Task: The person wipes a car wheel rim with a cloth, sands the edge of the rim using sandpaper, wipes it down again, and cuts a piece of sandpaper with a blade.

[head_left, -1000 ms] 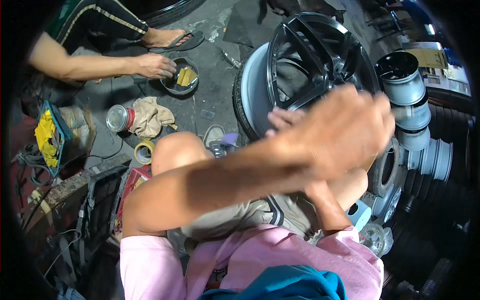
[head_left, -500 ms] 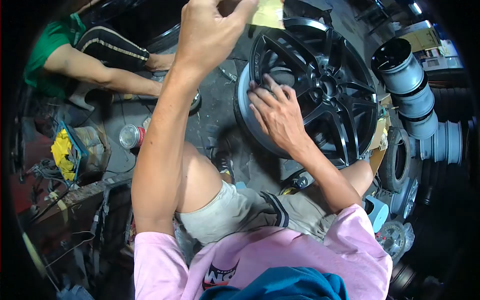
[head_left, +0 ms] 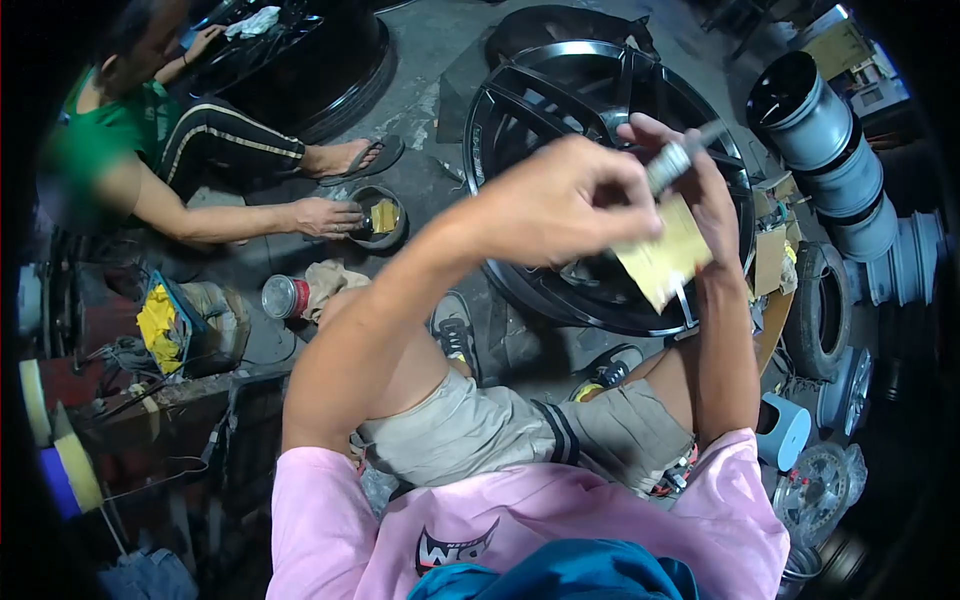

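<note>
A small yellow sheet, like sandpaper point(head_left: 662, 258), hangs pinched between the fingers of my left hand point(head_left: 575, 200), which is blurred. Facing it, my right hand point(head_left: 718, 205) has its fingers curled around a small pale tube-like piece point(head_left: 672, 166) with a narrow tip; its exact kind is blurred. The sheet's right edge lies against my right palm. Below both hands is a large black spoked wheel rim point(head_left: 530, 100), its middle partly covered by my hands.
At left, a person in a green shirt point(head_left: 120, 170) reaches to a round bowl point(head_left: 398, 236) and wipes another black rim point(head_left: 350, 90). A tin can point(head_left: 284, 297) stands near my left knee. A black dog point(head_left: 560, 28) lies behind the wheel. Stacked rims point(head_left: 840, 170) and a tyre point(head_left: 808, 325) stand right.
My left hand came down and right with the yellow sheet. My right hand left the wheel's spokes and rose to meet it, now with the tube-like piece. My view shifted.
</note>
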A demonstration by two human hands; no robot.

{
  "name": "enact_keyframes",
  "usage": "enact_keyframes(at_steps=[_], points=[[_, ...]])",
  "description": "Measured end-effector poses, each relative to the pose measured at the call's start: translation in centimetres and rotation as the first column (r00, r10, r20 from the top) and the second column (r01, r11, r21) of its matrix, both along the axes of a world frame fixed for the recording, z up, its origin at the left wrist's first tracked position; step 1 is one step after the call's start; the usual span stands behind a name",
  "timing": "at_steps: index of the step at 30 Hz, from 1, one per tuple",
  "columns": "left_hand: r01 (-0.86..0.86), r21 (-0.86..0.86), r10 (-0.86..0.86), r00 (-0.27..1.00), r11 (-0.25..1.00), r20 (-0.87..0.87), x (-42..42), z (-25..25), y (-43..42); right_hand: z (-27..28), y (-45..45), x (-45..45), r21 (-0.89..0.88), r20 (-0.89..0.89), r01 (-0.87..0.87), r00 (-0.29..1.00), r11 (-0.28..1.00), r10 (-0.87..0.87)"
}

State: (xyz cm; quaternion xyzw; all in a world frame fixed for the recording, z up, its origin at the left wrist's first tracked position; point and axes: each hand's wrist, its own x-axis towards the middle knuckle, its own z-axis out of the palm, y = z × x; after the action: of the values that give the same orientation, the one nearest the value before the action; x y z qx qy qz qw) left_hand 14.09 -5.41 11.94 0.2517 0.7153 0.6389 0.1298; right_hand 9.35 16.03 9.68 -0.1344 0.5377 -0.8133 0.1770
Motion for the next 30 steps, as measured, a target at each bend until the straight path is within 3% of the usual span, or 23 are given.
enact_keyframes(at_steps=[6,8,10,12,14,16,17,20,21,22,24,25,28,30], points=[[0.126,0.024,-0.128,0.982,0.992,0.138,0.6,-1.5,4.3,-2.3,4.2,1.5,-0.112,-0.029,-0.038,0.999,0.993,0.035],[0.046,0.162,-0.076,0.981,0.986,0.179,0.0,-1.5,4.6,-1.5,4.4,1.8,-0.229,0.059,-0.08,0.994,0.97,0.096],[-0.027,0.132,-0.011,0.96,0.991,0.279,-0.4,-0.6,4.4,-0.4,3.5,2.7,-0.249,0.101,-0.018,0.994,0.968,0.044],[-0.036,0.128,0.001,0.966,0.991,0.258,-1.0,0.4,4.4,-0.3,3.3,1.9,-0.076,-0.054,0.073,0.996,0.994,-0.078],[-0.026,0.104,0.002,0.973,0.994,0.232,-1.4,0.7,3.9,-0.4,2.9,1.3,-0.157,-0.027,0.181,0.982,0.971,-0.187],[-0.134,0.047,0.132,0.99,0.99,0.038,-2.1,0.8,3.2,-1.0,4.5,0.2,-0.2,-0.075,0.27,0.954,0.942,-0.289],[-0.228,-0.037,0.228,0.974,0.973,-0.014,-2.4,1.3,2.2,-0.8,5.4,-0.2,-0.175,-0.113,0.345,0.923,0.922,-0.367],[-0.33,0.006,0.328,0.942,0.944,0.071,-3.7,1.3,-0.6,0.5,6.8,0.3,-0.036,-0.298,0.364,0.885,0.931,-0.358],[-0.412,-0.063,0.415,0.909,0.909,0.042,-3.8,1.2,-1.1,0.9,6.5,1.0,0.085,-0.335,0.414,0.868,0.906,-0.366],[-0.417,-0.063,0.42,0.907,0.907,0.039,-4.0,0.9,-1.4,1.0,6.2,1.4,0.082,-0.337,0.41,0.869,0.908,-0.362],[-0.486,-0.035,0.485,0.874,0.873,-0.021,-4.7,-0.1,-2.1,0.7,5.5,2.0,0.259,-0.395,0.43,0.864,0.865,-0.311],[-0.484,-0.007,0.483,0.875,0.875,-0.033,-4.9,-0.1,-2.4,0.4,5.1,1.9,0.298,-0.504,0.435,0.827,0.85,-0.247],[-0.553,0.052,0.556,0.826,0.831,-0.092,-4.8,0.2,-2.7,-0.6,4.1,1.2,0.309,-0.692,0.505,0.701,0.806,-0.173],[-0.576,0.067,0.579,0.807,0.815,-0.113,-4.4,0.3,-3.0,-0.2,4.0,1.5,0.363,-0.693,0.507,0.708,0.782,-0.137]])
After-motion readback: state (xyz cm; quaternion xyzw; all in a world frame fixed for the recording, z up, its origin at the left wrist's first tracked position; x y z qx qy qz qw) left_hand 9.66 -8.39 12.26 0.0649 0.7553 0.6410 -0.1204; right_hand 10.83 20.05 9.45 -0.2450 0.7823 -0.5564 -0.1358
